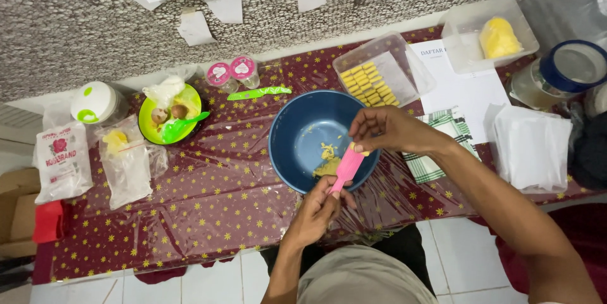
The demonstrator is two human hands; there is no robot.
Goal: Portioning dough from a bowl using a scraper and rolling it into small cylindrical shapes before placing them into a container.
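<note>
Centre of frame: the left hand (318,206) pinches the handle of a small pink plastic spatula (347,166) over the round blue plastic bowl (291,128); right hand's fingertips (361,146) close on yellow dough at its blade; light, stiff tool, probably greasy; the dough looks soft and sticky.

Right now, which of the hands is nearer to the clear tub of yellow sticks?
Right. The right hand is over the blue bowl's far rim, just below the clear tub. The left hand is at the bowl's near edge, holding the pink spatula.
</note>
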